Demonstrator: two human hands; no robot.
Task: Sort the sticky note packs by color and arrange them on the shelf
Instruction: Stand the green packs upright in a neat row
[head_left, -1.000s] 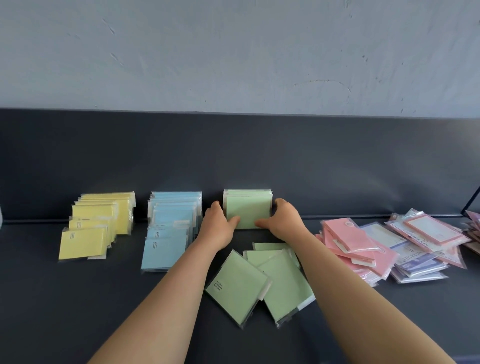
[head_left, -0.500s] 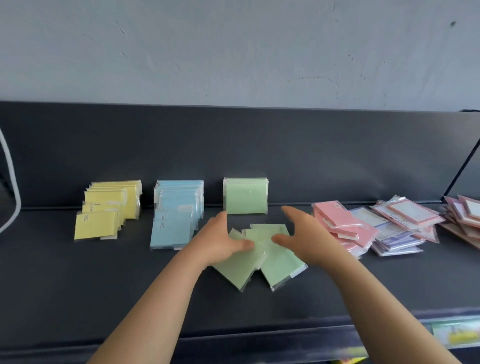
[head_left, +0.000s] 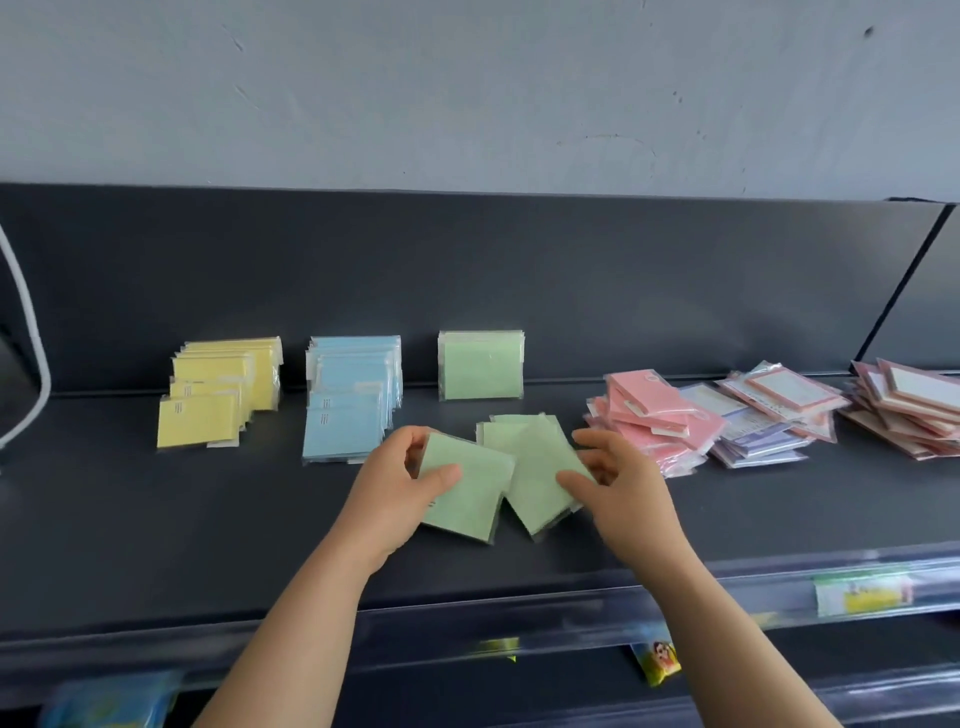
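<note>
Leaving the upright green stack (head_left: 480, 366) at the back of the shelf (head_left: 156, 519), which both hands were squaring a second ago, the hands have drawn back to the loose green packs (head_left: 511, 431) lying in front of it. Half a second ago they hovered spread over that pile; now each has taken one. The left hand (head_left: 410, 488) grips the near green pack (head_left: 467, 493), thumb on its top face and fingers curled round its far left corner. The right hand (head_left: 618, 483) pinches the second green pack (head_left: 540, 478) at its right edge, thumb on top. The second pack's left edge is tucked under the first. Yellow packs (head_left: 223, 389) and blue packs (head_left: 353, 395) stand to the left, pink packs (head_left: 649, 415) lie to the right.
</note>
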